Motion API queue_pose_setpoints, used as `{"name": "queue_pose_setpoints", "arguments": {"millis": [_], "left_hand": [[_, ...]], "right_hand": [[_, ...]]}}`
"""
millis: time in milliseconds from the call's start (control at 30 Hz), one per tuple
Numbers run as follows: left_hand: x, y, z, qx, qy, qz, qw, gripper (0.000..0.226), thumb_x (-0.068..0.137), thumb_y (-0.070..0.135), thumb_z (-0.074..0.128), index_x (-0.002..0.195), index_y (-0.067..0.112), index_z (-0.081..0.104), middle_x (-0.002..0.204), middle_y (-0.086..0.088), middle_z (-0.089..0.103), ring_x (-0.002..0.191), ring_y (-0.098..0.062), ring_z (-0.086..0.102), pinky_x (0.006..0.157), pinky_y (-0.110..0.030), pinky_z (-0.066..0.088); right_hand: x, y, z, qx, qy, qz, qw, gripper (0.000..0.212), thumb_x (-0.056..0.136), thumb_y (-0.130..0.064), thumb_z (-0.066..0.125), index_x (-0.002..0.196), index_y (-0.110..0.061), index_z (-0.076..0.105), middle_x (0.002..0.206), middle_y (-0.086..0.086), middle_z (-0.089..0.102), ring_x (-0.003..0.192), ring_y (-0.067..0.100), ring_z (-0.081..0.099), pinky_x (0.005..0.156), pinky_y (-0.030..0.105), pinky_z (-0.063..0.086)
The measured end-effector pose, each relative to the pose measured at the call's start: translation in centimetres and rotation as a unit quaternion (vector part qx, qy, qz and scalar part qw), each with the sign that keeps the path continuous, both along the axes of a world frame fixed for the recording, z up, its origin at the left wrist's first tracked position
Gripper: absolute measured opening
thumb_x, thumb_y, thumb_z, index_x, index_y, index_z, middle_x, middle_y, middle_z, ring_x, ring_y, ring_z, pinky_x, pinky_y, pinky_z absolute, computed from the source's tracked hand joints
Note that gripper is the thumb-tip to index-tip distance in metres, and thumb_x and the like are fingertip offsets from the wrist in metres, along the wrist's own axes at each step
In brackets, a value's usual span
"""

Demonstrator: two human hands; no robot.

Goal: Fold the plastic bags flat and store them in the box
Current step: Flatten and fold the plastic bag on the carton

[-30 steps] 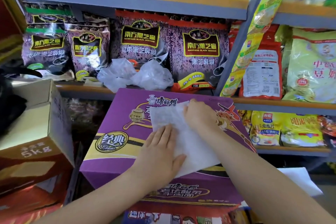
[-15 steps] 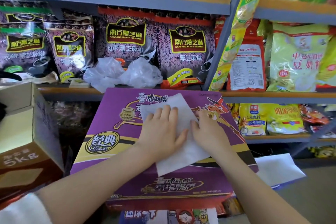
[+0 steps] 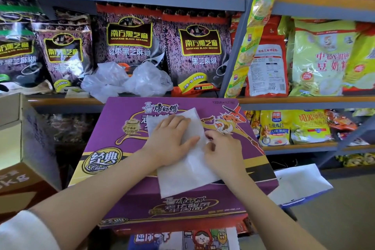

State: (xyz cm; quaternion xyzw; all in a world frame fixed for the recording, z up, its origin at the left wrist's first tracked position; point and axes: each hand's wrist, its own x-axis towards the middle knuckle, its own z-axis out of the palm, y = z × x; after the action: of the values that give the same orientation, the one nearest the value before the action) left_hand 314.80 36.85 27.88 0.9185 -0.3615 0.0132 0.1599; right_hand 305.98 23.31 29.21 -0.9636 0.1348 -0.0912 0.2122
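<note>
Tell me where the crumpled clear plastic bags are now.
In the head view, the crumpled clear plastic bags lie on the shelf, upper centre-left, before the black sesame packets, behind the purple carton.

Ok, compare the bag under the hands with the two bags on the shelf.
The flat bag lies smoothed into a rectangle on the purple box; the shelf bags sit crumpled and puffy. The flat bag is pressed by the left hand and right hand; the shelf bags lie untouched. All are thin whitish plastic.
</note>
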Motion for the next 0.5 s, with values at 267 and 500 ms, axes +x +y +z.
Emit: {"name": "queue_pose_setpoints", "arguments": {"millis": [267, 500], "left_hand": [[-0.1, -0.2, 0.1, 0.106, 0.004, -0.015, 0.994, 0.108, 0.055, 0.072, -0.005, 0.148, 0.018, 0.002, 0.157, -0.003, -0.003, 0.144, -0.019, -0.005, 0.116, -0.035, -0.003], [-1.8, 1.4, 1.3, 0.056, 0.001, -0.005, 0.998, 0.108, 0.061, 0.075, 0.009, 0.147, 0.009, 0.005, 0.156, -0.009, -0.005, 0.144, -0.02, -0.002, 0.114, -0.029, -0.004]], "right_hand": [[1.5, 1.1, 2.1, -0.098, -0.001, 0.146, 0.985, 0.052, 0.093, -0.016, 0.038, 0.143, -0.009, 0.029, 0.152, 0.005, 0.024, 0.142, 0.019, 0.017, 0.114, 0.029, 0.015], [6.7, -0.5, -0.3, -0.111, 0.101, 0.163, 0.975, 0.053, 0.101, -0.033, 0.023, 0.149, -0.011, 0.013, 0.159, 0.003, 0.006, 0.146, 0.016, 0.006, 0.117, 0.035, 0.006]]}}
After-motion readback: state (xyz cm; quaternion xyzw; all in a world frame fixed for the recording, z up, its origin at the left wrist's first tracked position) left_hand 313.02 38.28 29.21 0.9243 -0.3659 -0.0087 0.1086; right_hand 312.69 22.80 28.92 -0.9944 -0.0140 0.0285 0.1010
